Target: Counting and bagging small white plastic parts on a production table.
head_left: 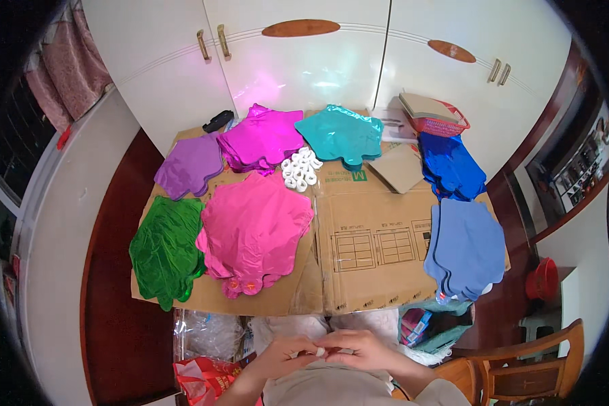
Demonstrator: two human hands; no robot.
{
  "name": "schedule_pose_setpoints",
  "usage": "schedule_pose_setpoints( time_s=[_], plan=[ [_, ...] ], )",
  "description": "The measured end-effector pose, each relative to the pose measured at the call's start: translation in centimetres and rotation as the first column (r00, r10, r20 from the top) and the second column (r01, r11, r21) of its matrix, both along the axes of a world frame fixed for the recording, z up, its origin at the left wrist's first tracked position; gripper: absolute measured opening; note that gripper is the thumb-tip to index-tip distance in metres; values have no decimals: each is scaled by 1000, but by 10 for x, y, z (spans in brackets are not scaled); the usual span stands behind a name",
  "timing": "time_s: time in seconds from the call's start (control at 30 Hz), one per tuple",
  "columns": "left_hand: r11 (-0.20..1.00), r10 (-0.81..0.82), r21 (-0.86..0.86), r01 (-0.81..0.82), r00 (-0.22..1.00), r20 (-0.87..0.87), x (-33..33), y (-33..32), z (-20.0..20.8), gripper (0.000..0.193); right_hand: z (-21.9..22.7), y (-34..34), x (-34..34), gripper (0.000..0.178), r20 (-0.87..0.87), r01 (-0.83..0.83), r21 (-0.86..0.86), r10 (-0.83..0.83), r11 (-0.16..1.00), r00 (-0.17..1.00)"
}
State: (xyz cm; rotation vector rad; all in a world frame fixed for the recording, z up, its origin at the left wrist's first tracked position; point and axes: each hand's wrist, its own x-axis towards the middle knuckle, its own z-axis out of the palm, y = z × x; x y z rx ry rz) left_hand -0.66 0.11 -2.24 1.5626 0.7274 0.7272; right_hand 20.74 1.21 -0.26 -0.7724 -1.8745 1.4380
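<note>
My left hand [287,354] and my right hand [360,350] meet in front of my body, below the table's near edge. The fingertips of both are closed around a small white piece [320,352]; its exact kind is too small to make out. Nearest across the edge lies a stack of pink flat foil balloons [257,227]. A green foil stack [166,250] is to its left. Behind the pink stack sits a heap of small white ring-like rolls [300,169].
Cardboard [379,210] covers the table. Purple [191,164], magenta [260,135], teal [342,134], dark blue [451,164] and grey-blue [470,247] foil stacks surround it. A red basket [446,125] is at the back right, a wooden chair [528,362] at the near right.
</note>
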Motion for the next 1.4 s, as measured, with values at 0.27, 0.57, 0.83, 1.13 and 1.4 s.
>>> schedule_pose_setpoints(
  time_s=[0.27, 0.57, 0.83, 1.13, 1.4],
  plan=[
    [914, -26, -393, 99, 982, 187, 2, -3, 16, 11, -4, 2, -2, 24, -117, -66, -245, 38, 967, 992],
    [932, 248, -326, -158, 934, 258, 8, 13, 20, 23, 36, 38, -6, 11, 190, -67, 148, 38, 987, 981],
    [798, 598, -118, -591, 749, 285, -17, 19, 17, 17, 34, 191, -3, 8, 195, 322, 634, -548, 703, 813],
    [672, 741, -221, -707, 633, 225, -53, -14, 8, 15, -27, 309, -19, 8, 115, 336, 781, -651, 525, 750],
    [588, 806, -239, -773, 586, 88, -63, -28, -9, 11, -7, 271, -18, 20, 178, 344, 683, -603, 645, 778]
  ],
)
